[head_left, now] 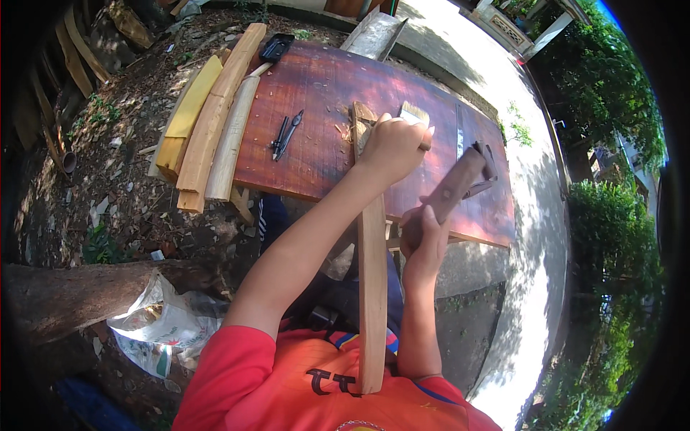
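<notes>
A: What do we have nearest, on our side of the table?

B: We have the long wooden bar, running from the tabletop out past the near edge and in front of our red shirt (we cannot tell whether it touches the cloth)

A: And our hands?

B: Our right hand, at the table's near edge toward its right end, is closed round a dark brown wooden tool, tilted up. Farther in, above the table's middle, our left hand grips a brush, its pale bristles toward the far edge

A: What lies about them?

B: We see a pair of compasses left of the table's middle, and a flat metal strip toward its right end. Lengths of wood line its left edge, and a black-headed tool sits at its far left corner

A: Farther off?

B: Right of the table we see a pale paved path, then green foliage
</notes>
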A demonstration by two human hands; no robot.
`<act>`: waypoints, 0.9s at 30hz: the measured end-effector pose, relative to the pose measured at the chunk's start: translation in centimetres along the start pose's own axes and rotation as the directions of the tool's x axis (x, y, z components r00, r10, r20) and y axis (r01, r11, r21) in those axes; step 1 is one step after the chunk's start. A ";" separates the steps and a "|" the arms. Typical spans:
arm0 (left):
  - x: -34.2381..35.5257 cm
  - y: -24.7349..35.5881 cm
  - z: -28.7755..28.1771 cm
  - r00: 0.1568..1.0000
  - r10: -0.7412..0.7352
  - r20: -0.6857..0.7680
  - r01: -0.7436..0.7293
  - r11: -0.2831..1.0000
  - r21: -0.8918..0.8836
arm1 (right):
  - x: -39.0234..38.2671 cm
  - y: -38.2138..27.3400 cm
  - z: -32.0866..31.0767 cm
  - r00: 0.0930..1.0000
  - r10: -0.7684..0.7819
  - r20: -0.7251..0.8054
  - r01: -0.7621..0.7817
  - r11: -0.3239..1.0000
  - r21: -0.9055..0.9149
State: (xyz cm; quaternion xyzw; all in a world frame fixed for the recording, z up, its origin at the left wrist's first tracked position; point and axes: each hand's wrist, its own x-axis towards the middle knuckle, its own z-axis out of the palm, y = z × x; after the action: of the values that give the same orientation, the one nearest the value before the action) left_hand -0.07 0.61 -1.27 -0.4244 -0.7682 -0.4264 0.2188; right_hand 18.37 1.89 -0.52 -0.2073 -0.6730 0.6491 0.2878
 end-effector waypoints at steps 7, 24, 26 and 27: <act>0.1 0.1 0.2 0.999 -0.014 0.043 0.013 1.000 0.024 | 0.2 -0.4 -0.2 0.997 -0.003 -0.080 0.012 0.993 0.114; 0.0 0.4 0.1 0.999 0.033 -0.031 -0.034 0.999 -0.029 | -0.3 -0.4 -2.1 0.986 0.162 0.039 -0.166 0.974 0.153; 0.1 0.2 0.0 0.999 0.019 -0.041 -0.021 0.999 -0.041 | -0.2 -0.3 -1.9 0.984 0.158 0.077 -0.168 0.975 0.146; 0.1 0.1 -0.1 0.999 0.007 -0.051 -0.010 0.998 -0.056 | -0.2 -0.4 -1.9 0.984 0.160 0.078 -0.170 0.974 0.148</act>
State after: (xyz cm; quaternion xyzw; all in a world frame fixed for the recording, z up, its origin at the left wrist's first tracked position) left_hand -0.05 0.63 -1.12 -0.4228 -0.7482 -0.4578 0.2279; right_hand 19.74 3.17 -0.17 -0.2182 -0.6102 0.7273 0.2260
